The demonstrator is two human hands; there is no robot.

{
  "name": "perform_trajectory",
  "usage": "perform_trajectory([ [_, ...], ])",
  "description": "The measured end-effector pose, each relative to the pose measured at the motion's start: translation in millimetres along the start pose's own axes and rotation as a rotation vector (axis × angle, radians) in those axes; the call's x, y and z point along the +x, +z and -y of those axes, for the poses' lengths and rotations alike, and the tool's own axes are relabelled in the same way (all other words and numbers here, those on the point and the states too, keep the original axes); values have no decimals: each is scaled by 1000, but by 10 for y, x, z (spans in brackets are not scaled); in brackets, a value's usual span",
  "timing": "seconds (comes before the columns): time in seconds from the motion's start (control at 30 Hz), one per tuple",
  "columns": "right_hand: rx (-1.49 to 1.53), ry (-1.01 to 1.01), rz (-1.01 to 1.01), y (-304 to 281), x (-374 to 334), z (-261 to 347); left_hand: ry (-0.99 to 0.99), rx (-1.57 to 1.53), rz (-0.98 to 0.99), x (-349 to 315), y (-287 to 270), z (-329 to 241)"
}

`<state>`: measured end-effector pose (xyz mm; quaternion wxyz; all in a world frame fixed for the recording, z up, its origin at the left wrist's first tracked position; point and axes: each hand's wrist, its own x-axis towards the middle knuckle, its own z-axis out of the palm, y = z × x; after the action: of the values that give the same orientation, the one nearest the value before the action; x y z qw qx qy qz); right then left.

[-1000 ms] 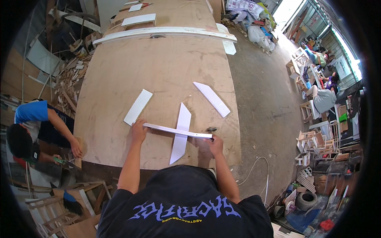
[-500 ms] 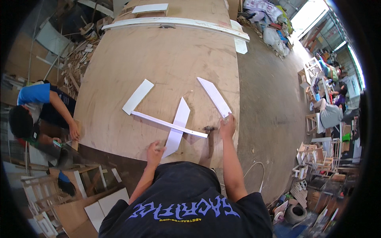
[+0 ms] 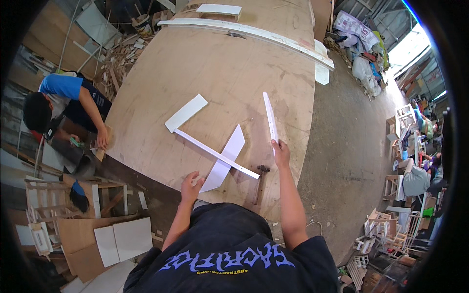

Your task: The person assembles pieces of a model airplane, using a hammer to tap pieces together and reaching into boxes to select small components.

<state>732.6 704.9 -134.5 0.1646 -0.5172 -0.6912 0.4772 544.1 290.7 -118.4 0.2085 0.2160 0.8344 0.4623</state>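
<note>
My right hand (image 3: 281, 154) grips the near end of a white wooden board (image 3: 270, 116), which is turned up so that mostly its narrow edge shows. Close to the lower tip of a slant-ended white board (image 3: 223, 160), my left hand (image 3: 191, 187) has its fingers apart and appears to hold nothing. A narrow white strip (image 3: 215, 153) lies across that board. At the strip's far left end rests a short white board (image 3: 186, 113). Between the strip and my right forearm lies a hammer (image 3: 261, 179), its head pointing away from me.
A plywood tabletop (image 3: 205, 68) carries these pieces. Long white battens (image 3: 244, 32) cross its far end. At the left edge a co-worker (image 3: 68, 102) has a hand on a small wooden piece. Wood scraps, stools and other people are around the concrete floor (image 3: 342, 161).
My right hand has tilted its board from lying flat up onto its edge. The left hand stays near the slant-ended board. The whole view has shifted, with the hammer now in fuller sight.
</note>
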Motion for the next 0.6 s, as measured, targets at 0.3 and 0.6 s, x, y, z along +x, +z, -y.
perform_trajectory([
  [0.3, 607, -63, 213, 1449, -974, 1308, 57, -26, -31, 1010, -391, 270],
  [0.6, 692, 86, 5, 2709, -277, 1222, 311, 360, 60, 1927, -498, -242],
])
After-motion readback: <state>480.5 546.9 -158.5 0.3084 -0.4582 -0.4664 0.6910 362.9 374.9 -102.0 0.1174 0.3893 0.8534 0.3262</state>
